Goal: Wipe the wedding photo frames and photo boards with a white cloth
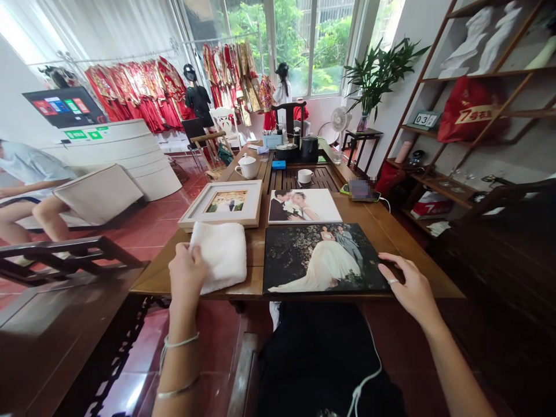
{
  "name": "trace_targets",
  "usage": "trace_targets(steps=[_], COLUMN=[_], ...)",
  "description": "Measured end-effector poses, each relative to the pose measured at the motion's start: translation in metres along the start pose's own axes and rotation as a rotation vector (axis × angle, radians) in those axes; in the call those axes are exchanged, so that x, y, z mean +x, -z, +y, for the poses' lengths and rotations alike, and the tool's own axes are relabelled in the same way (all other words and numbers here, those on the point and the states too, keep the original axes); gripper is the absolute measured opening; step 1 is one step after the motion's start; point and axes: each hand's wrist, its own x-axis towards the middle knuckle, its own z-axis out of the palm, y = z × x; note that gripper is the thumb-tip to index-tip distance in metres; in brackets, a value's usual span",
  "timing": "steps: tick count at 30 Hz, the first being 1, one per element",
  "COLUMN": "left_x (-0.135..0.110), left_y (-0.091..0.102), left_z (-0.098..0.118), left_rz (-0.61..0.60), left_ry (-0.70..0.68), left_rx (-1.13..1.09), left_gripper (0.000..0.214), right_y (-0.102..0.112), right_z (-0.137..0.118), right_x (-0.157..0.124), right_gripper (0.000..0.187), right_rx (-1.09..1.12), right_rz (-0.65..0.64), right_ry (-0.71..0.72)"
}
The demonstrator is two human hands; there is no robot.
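My left hand [187,271] is closed on the left edge of a folded white towel [223,258], which lies at the table's near left. At the right edge of a dark wedding photo panel [295,260] rests my right hand [403,281], thumb and fingers apart, touching its side. The panel lies flat along the near table edge and shows a couple with a wide white gown. Behind it is a lighter wedding photo panel [321,205]. A pale wooden picture frame [259,202] with a small photo lies just beyond the towel.
The brown wooden table [408,260] carries a white lidded cup [247,167], a white teacup [304,175], a black kettle [310,149], a blue box [278,165] and a phone [361,190] with a cable. Dark chairs flank it. Shelves [460,197] stand right; people appear left and at the back.
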Motion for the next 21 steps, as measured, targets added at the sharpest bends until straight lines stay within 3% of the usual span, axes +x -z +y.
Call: trace_targets(steps=[3,5,14,18,19,21], left_x=[-0.002,-0.001,-0.004,-0.019,-0.022,-0.027], left_y=[-0.005,-0.008,-0.028,-0.025,-0.021,-0.014], left_z=[-0.004,-0.005,0.003,0.014,0.014,0.011], left_rz=[-0.051,-0.067,-0.089,0.078,0.068,-0.092], left_ry=[0.123,0.13,-0.091,-0.343,-0.459,-0.693], left_rx=[0.187,0.2,-0.104,-0.058,-0.063,-0.09], left_gripper=[0.032,0.033,0.025,0.026,0.028,0.039], right_y=[-0.001,-0.001,-0.001,-0.001,-0.001,0.0], right_z=[0.0,-0.001,-0.002,-0.003,-0.003,-0.003], right_x=[0.0,0.0,0.0,-0.001,-0.001,-0.001], right_gripper=[0.031,0.031,0.032,0.032,0.032,0.033], right_rx=[0.001,0.002,-0.028,-0.041,-0.039,-0.026], right_rz=[-0.005,-0.013,-0.018,-0.019,-0.023,-0.034], right_ry=[-0.029,-0.043,-0.056,-0.061,-0.063,-0.074])
